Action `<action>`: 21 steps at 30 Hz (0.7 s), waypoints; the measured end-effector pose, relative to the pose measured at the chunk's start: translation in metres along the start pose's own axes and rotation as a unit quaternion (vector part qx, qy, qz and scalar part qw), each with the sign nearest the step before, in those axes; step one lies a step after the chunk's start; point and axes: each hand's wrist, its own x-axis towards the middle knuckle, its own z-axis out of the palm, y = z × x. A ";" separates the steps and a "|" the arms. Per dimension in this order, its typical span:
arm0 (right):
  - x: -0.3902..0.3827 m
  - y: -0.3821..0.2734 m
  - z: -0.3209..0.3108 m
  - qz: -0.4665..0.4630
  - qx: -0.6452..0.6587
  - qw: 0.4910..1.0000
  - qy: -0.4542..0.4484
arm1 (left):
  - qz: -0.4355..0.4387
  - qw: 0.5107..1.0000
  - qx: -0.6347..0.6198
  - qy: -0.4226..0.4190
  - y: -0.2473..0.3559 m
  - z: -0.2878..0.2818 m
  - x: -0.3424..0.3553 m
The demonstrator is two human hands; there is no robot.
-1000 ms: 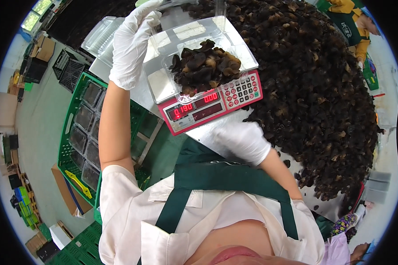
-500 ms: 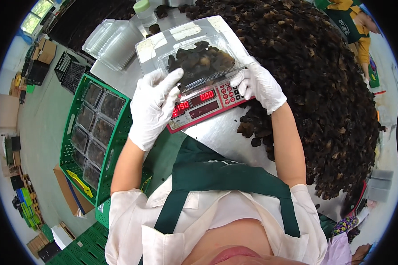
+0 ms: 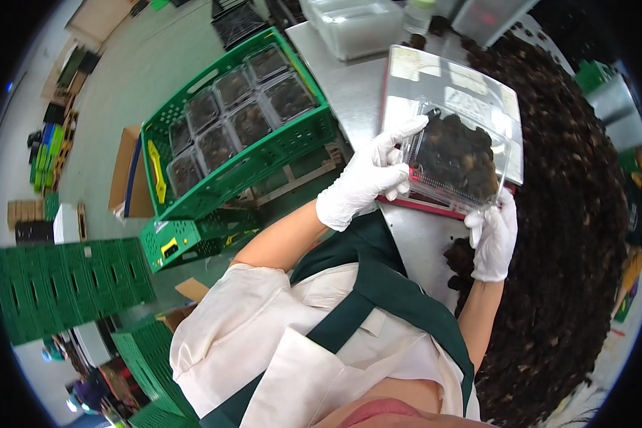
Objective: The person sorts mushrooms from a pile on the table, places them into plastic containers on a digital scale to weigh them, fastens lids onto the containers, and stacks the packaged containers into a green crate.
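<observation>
Metal table [image 3: 421, 242] beneath scale [image 3: 464, 80] and clear container [image 3: 456, 158], green crate [image 3: 264, 173], pale floor [image 3: 150, 78].

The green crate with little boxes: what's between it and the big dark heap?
In the head view: metal table, the scale, a filled clear box, with the left hand and right hand touching it.

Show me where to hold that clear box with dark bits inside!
Probably grip the clear box by its opposite side edges, the left hand coming from the left, the right hand from the right. It's wide and boxy, so two grips should keep it level.
</observation>
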 end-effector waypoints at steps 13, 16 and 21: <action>-0.011 -0.050 0.113 -0.010 -0.156 0.972 -0.177 | 0.239 0.918 -0.229 0.217 0.043 -0.207 -0.116; -0.020 -0.051 0.077 -0.007 -0.189 0.981 -0.035 | 0.348 0.855 -0.190 0.333 0.058 -0.318 -0.147; -0.030 -0.031 -0.055 0.015 -0.227 0.965 0.134 | 0.336 0.741 -0.055 0.578 0.083 -0.494 -0.188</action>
